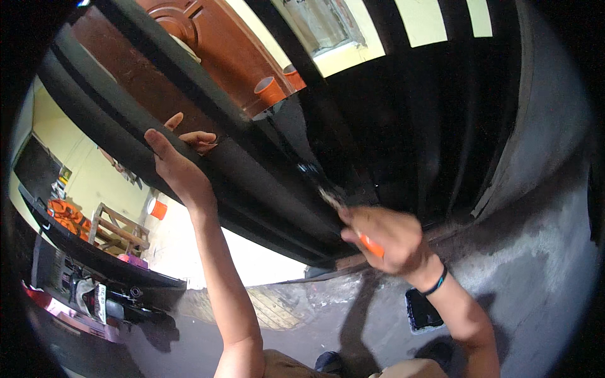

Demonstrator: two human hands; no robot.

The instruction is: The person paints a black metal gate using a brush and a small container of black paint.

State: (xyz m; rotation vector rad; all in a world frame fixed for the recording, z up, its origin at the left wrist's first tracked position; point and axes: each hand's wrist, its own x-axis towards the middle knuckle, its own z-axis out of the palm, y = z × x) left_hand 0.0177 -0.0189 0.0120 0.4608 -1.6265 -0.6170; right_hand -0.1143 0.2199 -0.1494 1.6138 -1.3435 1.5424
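The paintbrush sits in the right hand, fingers closed snugly round its orange handle, which pokes out below the knuckles while the bristled end points up and away from the grip, its tip pressed against a dark, glossy bar of the metal gate. That angle looks chosen so the bristles lie flat along the bar rather than stabbing at it. A dark band circles the wrist just behind the grip.

Well apart from the brush, up and to the left of it, the left hand wraps over another black bar of the gate, fingers curled over the far edge and thumb raised; it appears to steady the panel, or the person, while the other hand works.

Below and just to the right of the brush hand, a dark paint tray lies on the grey concrete floor, near enough to reach for a reload. Beyond the left hand, through the gate, stand an orange bucket, a wooden frame and a parked motorcycle.
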